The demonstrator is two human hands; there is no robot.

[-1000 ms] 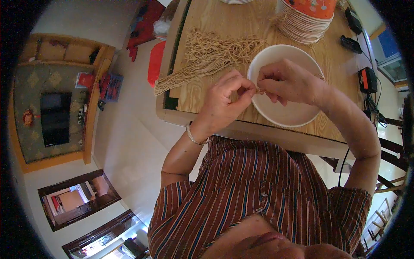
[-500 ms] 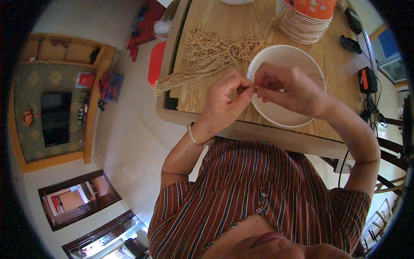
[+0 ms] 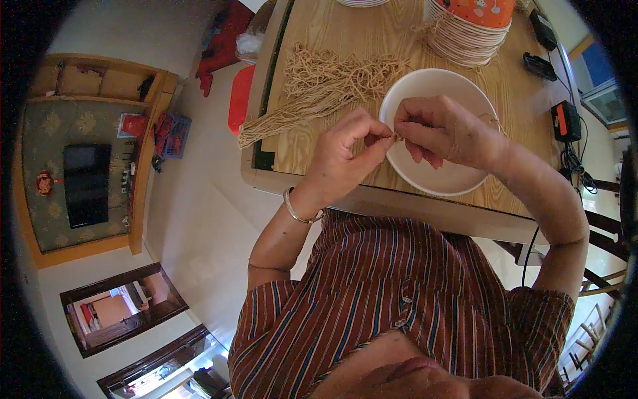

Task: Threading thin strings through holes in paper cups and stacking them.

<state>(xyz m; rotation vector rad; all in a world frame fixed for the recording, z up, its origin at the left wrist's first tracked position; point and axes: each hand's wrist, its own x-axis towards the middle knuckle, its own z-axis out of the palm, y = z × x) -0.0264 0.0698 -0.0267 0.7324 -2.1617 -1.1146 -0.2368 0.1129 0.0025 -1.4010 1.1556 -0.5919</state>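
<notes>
A white paper bucket (image 3: 458,85) stands at the table's near side with its mouth facing up. Above its left rim, the fingertips of my left hand (image 3: 347,154) are pinched on a short bit of tan twine (image 3: 397,138). My right hand (image 3: 453,136) is over the bucket's mouth, thumb and forefinger closed at the same bit, touching or almost touching the left fingertips. A thin loop of twine (image 3: 494,121) shows at the bucket's right rim, partly behind my right hand. Left of the bucket lies a loose bundle of cut twine (image 3: 339,76).
A stack of nested white buckets (image 3: 465,43) with an orange one stands at the far right of the wooden table (image 3: 525,153). Black adapters and cables (image 3: 566,126) lie along the right edge. A red stool (image 3: 242,100) is beyond the left edge.
My right hand has turned and shifted slightly, its lower fingers now hanging further over the bucket. The left hand keeps its pinch almost in place.
</notes>
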